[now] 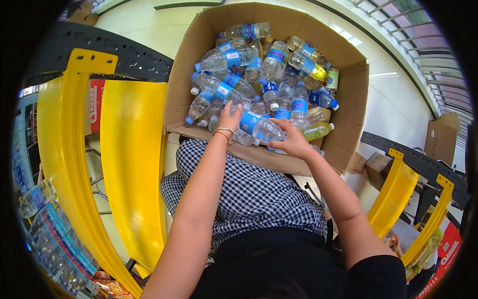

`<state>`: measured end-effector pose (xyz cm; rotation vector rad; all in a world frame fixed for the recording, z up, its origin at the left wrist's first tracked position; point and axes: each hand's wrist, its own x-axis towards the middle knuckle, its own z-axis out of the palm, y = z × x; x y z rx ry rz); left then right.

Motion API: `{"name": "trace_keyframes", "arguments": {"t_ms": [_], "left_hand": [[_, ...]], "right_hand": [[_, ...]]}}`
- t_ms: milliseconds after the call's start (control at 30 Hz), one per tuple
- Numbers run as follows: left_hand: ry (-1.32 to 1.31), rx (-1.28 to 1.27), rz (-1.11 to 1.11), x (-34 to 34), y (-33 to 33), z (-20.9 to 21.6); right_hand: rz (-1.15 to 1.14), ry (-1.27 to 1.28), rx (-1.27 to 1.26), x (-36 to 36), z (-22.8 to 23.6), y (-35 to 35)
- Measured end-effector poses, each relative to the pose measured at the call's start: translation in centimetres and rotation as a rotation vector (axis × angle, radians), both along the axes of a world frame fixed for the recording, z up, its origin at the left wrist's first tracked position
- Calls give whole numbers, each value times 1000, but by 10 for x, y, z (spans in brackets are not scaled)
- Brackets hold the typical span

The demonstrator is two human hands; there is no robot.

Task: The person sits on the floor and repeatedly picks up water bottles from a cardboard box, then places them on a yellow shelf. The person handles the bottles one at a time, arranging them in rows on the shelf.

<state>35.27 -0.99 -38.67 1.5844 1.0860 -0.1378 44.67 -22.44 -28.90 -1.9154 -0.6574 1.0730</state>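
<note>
A clear plastic bottle (256, 126) with a blue label lies sideways between my hands, over the near side of a large open cardboard box (191, 52). My left hand (229, 121) is closed on its left end, and a thin bracelet circles that wrist. At the other end, the fingers and thumb of my right hand (293, 140) grip the bottle. Beneath and beyond it the box holds a heap of similar bottles, many blue-labelled. A bottle of yellow-green liquid (317, 131) rests just right of my right hand. Part of the heap is hidden behind my fingers.
Yellow shelf panels (130, 169) and a black perforated beam (124, 52) stand close on my left. More yellow shelving (393, 194) is at the right, by smaller cardboard boxes (441, 139). Wrapped bottle packs (62, 239) sit lower left. Another person's hand (395, 244) shows lower right.
</note>
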Motion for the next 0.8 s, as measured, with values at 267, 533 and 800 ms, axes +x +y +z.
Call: {"name": "trace_keyframes", "arguments": {"t_ms": [267, 533, 800], "left_hand": [[-471, -513, 313, -59, -15, 162], [-815, -832, 398, -159, -99, 262], [-941, -714, 388, -199, -135, 289]], "right_hand": [[10, 271, 360, 31, 103, -3], [164, 748, 842, -12, 143, 77], [250, 1592, 1080, -124, 164, 152]]}}
